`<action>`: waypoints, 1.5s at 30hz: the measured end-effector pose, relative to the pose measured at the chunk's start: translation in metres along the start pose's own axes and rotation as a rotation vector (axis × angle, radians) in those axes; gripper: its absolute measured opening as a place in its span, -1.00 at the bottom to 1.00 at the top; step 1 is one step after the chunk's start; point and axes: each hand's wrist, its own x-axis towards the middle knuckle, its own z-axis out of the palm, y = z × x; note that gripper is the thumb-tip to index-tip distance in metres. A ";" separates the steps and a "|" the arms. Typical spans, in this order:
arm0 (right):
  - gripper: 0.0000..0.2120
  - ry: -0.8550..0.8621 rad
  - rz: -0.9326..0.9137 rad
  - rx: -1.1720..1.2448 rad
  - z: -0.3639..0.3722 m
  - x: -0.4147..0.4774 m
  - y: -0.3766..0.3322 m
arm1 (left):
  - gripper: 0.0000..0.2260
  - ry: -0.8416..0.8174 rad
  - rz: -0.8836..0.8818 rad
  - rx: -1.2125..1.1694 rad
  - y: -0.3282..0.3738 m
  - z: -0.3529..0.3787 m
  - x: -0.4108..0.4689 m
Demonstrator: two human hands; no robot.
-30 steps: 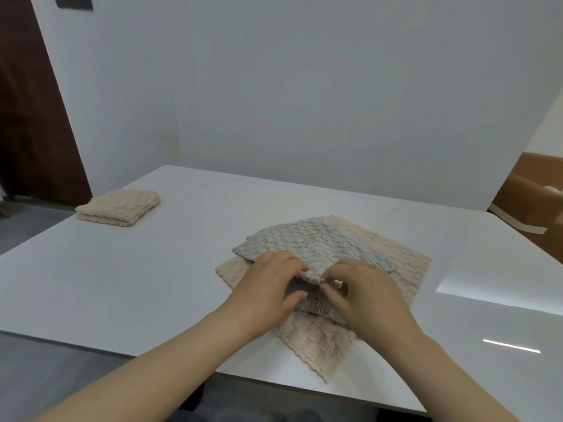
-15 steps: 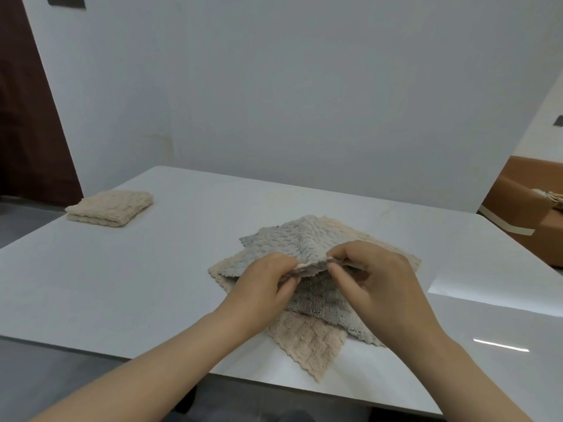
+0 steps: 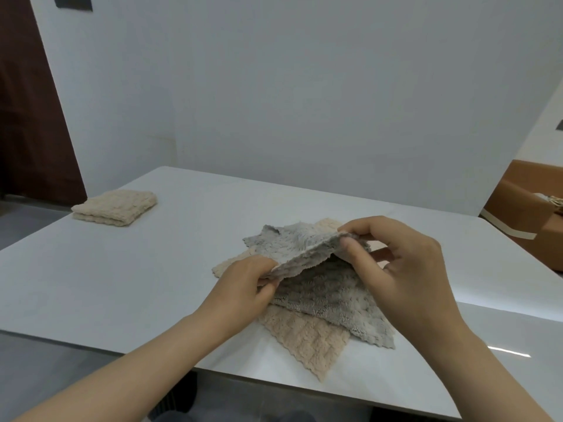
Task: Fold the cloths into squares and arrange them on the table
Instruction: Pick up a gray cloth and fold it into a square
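Observation:
A grey cloth (image 3: 304, 248) lies on top of a beige cloth (image 3: 307, 339) near the front of the white table (image 3: 122, 284). My left hand (image 3: 243, 293) pinches one edge of the grey cloth's raised flap. My right hand (image 3: 405, 269) pinches the flap's other end, higher up. The flap arches above the grey layer underneath, which still rests on the beige cloth. A folded beige cloth (image 3: 117, 207) sits as a square at the table's far left.
A white wall stands right behind the table. A brown sofa (image 3: 530, 220) is at the right, past the table's edge. A dark door (image 3: 27, 102) is at the far left. The table's front edge runs just below the cloths.
Both hands have lifted the grey cloth's near edge off the table and moved apart, my right hand rising up and to the right. The flap now arches over the lower layer.

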 end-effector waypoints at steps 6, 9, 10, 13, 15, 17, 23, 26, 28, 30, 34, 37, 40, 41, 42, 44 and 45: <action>-0.96 0.051 -0.041 0.028 -0.003 0.006 -0.010 | -0.84 0.002 -0.039 0.008 -0.012 -0.008 -0.006; -0.93 0.075 -0.056 0.027 -0.006 0.010 -0.014 | -0.74 0.011 -0.050 0.013 -0.016 -0.013 -0.009; -0.94 0.085 -0.062 0.026 -0.007 0.011 -0.015 | -0.79 0.009 -0.058 0.015 -0.017 -0.015 -0.010; -0.94 0.106 -0.065 0.027 -0.008 0.016 -0.019 | -0.80 0.012 -0.081 0.011 -0.020 -0.024 -0.013; -0.92 0.124 -0.065 0.029 -0.010 0.019 -0.021 | -0.70 0.022 -0.096 0.012 -0.022 -0.031 -0.014; -0.92 0.136 -0.057 0.030 -0.011 0.022 -0.022 | -0.70 0.051 -0.127 0.040 -0.027 -0.038 -0.014; -0.88 0.186 0.011 0.073 -0.016 0.030 -0.024 | -0.82 0.163 -0.178 0.089 -0.034 -0.072 -0.009; -0.88 0.212 0.028 0.078 -0.019 0.033 -0.028 | -0.82 0.228 -0.191 0.077 -0.033 -0.088 -0.009; -0.87 0.231 0.040 0.093 -0.024 0.035 -0.033 | -0.79 0.273 -0.194 0.061 -0.031 -0.099 -0.009; -0.88 0.248 0.051 0.118 -0.030 0.038 -0.039 | -0.78 0.330 -0.183 0.039 -0.026 -0.112 -0.009; -0.92 0.289 0.064 0.168 -0.041 0.043 -0.051 | -0.80 0.459 -0.168 -0.047 -0.007 -0.139 -0.007; -0.93 0.315 0.078 0.212 -0.045 0.045 -0.057 | -0.78 0.532 -0.176 -0.064 0.005 -0.155 -0.007; -0.93 0.321 0.102 0.231 -0.045 0.044 -0.056 | -0.76 0.561 -0.179 -0.083 0.008 -0.161 -0.009; -0.93 0.320 0.110 0.226 -0.044 0.044 -0.053 | -0.76 0.566 -0.185 -0.092 0.008 -0.162 -0.010; -0.93 0.320 0.119 0.208 -0.042 0.043 -0.050 | -0.75 0.567 -0.192 -0.101 0.006 -0.161 -0.010; -0.90 0.316 0.146 0.158 -0.037 0.044 -0.040 | -0.74 0.553 -0.199 -0.106 0.000 -0.160 -0.011; -0.88 0.308 0.166 0.142 -0.034 0.044 -0.035 | -0.72 0.544 -0.205 -0.103 -0.003 -0.159 -0.011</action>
